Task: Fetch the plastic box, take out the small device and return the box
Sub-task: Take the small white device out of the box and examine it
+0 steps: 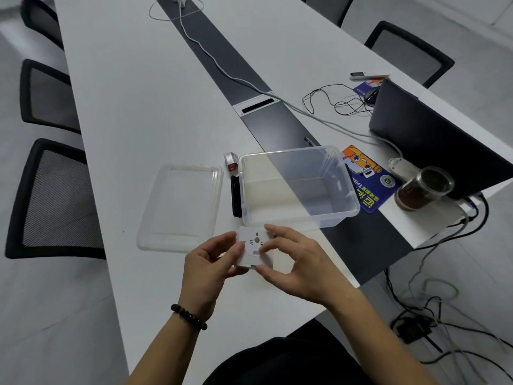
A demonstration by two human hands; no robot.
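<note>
Both hands pinch a small white square device [256,249] just above the near edge of the table [144,112]. The left hand [211,262] closes thumb and fingers on its left side; the right hand [298,266] grips its right edge and near corner with fingertips [270,228] curled over the top. The fingers cover much of the plate, so only a few slots, a round hole and a grey patch show; its markings are too small to read. A dark bead bracelet [188,316] circles the left wrist.

Just beyond the hands stands the clear plastic box [298,187], open and seemingly empty. Its lid [180,208] lies flat to the left, apart from it. Between them sits a black strip [236,195], perhaps a latch, and at the far end of that a little red-and-white carton [231,161], blurred.

To the right, a colourful mat [366,179] is partly hidden behind the box, then a dark jar [423,188] and an open laptop [433,137], seen from behind and cut off by the frame. A white cable [222,70] trails away up the table's dark centre strip [222,54].
</note>
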